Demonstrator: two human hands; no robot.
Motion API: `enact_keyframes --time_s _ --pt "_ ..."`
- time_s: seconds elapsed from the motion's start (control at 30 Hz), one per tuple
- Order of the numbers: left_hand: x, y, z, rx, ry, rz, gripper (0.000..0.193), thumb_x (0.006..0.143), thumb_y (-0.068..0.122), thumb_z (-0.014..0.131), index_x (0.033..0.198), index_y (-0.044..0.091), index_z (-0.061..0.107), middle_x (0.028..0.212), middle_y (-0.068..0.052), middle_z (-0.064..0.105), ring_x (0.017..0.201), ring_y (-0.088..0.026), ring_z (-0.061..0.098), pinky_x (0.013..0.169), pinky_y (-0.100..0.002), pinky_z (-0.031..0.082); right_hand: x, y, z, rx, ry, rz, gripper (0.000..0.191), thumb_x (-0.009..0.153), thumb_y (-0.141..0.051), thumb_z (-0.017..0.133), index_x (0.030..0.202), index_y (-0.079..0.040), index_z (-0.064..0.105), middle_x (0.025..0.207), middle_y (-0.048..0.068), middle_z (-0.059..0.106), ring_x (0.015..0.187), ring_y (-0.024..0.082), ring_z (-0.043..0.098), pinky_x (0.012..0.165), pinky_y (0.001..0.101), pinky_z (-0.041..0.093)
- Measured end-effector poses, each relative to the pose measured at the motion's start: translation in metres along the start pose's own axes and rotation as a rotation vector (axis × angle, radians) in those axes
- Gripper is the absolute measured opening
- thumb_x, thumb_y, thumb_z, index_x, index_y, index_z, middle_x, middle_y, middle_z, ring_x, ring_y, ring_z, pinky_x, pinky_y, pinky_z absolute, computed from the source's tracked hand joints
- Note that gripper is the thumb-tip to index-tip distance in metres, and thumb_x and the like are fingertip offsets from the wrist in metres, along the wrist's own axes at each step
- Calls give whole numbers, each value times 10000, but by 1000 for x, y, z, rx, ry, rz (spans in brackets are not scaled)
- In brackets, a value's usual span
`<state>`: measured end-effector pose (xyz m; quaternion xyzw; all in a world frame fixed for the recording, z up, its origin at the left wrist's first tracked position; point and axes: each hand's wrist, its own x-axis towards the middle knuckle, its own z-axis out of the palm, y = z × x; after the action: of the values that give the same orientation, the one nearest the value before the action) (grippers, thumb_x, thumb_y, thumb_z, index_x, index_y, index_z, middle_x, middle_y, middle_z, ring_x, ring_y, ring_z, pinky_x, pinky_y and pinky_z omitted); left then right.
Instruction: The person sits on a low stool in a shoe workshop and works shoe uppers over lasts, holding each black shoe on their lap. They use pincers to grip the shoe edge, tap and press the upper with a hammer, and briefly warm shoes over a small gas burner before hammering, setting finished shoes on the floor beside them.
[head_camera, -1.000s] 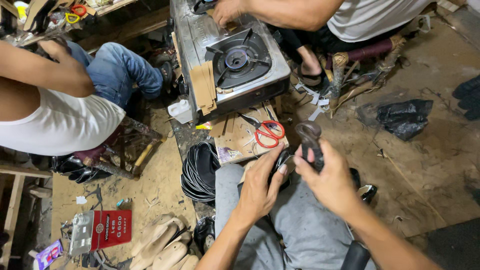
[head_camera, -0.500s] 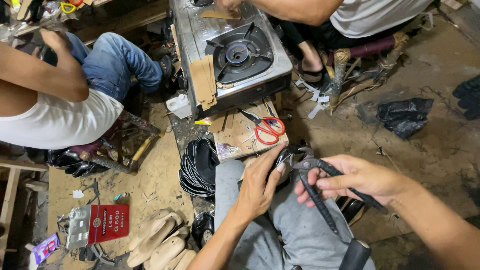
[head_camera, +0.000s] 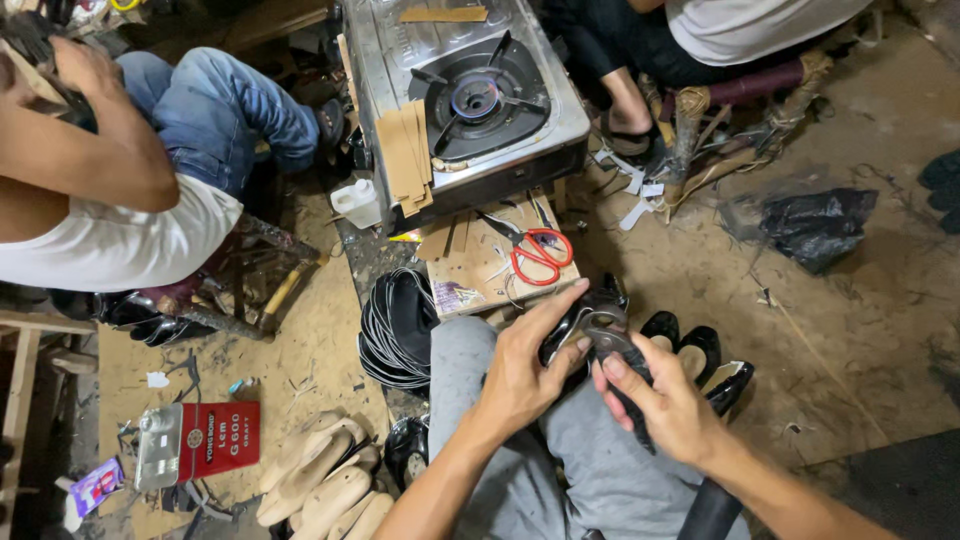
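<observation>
Both forearms reach up from lower frame, converging over the lap. Left hand (head_camera: 520, 375): fingers extended forward, index stretched out, thumb tucked under. Right hand (head_camera: 665, 405): fingers curled in a closed grip, thumb pressed forward, close to left fingertips.

One steel gas stove (head_camera: 470, 95), one pair of red-handled scissors (head_camera: 535, 250), two glossy black shoes (head_camera: 700, 350), one crumpled black plastic bag (head_camera: 815, 225).

Shoe (head_camera: 578, 330) mostly hidden by hands.
</observation>
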<state>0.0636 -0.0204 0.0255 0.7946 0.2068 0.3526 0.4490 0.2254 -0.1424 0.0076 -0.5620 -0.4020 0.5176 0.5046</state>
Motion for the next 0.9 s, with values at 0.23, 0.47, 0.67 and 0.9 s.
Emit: enact_keyframes --time_s 0.23,0.47,0.67,0.9 --pt "-7 7 15 204 42 67 613 842 7 744 1429 75 582 1262 -183 702 1159 -357 677 994 -410 509 11 -29 -59 -188 -413 -32 255 1054 -251 608 1038 2 638 970 103 733 889 161 726 805 324 575" --pt "-5 2 16 136 73 43 624 837 16 747 1431 68 560 1240 -181 698 1140 -356 679 983 -405 511 -5 -20 -16 -287 59 313 264 998 -284 570 958 -26 608 680 109 603 507 170 555 474 300 472" --pt "-1 -2 15 146 55 72 601 857 16 730 1434 74 575 1267 -173 708 1172 -349 681 1014 -410 506 1 6 7 -76 123 50 239 999 -256 541 1007 -21 582 782 67 605 585 123 564 495 311 499" --pt "-2 -1 22 194 16 3 593 859 22 711 1434 73 573 1242 -177 703 1147 -355 670 998 -420 494 8 -23 -47 -1050 -120 -200 283 975 -262 592 941 10 521 899 216 630 848 433 622 723 487 472"
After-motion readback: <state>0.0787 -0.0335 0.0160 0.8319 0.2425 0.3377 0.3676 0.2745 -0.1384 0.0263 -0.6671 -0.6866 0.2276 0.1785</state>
